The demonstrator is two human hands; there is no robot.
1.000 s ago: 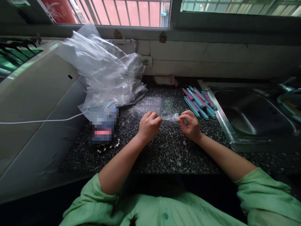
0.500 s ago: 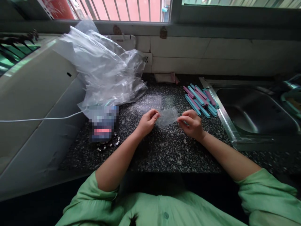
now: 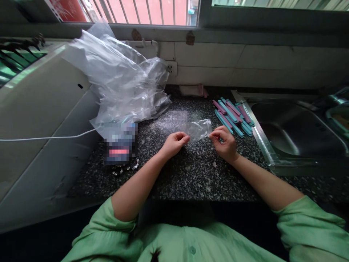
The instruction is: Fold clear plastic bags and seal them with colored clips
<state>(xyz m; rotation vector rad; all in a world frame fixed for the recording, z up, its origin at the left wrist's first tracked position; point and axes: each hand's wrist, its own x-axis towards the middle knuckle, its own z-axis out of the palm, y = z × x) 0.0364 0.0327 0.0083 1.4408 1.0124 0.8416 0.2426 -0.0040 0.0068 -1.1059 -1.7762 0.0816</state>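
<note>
A small clear plastic bag (image 3: pixel 200 130) is stretched between my hands, just above the speckled dark countertop (image 3: pixel 188 178). My left hand (image 3: pixel 176 142) pinches its left end between thumb and fingers. At the other end, my right hand (image 3: pixel 223 143) grips the lower right corner with the fingertips. Light glints off creases in the plastic, and I cannot make out anything inside it. Just beyond my right hand lies a pile of pink and blue bag-sealing clips (image 3: pixel 233 114).
A heap of large clear plastic bags (image 3: pixel 122 80) fills the back left. In front of it sit a blurred-out item (image 3: pixel 120 145) and several small shiny pieces (image 3: pixel 125 168). A white cable (image 3: pixel 49 138) runs in from the left. A steel sink (image 3: pixel 297 127) is at right. A flat packet (image 3: pixel 192 90) lies by the wall.
Both hands have shifted slightly to the right. The small bag has tilted up and now shows more creases and glare.
</note>
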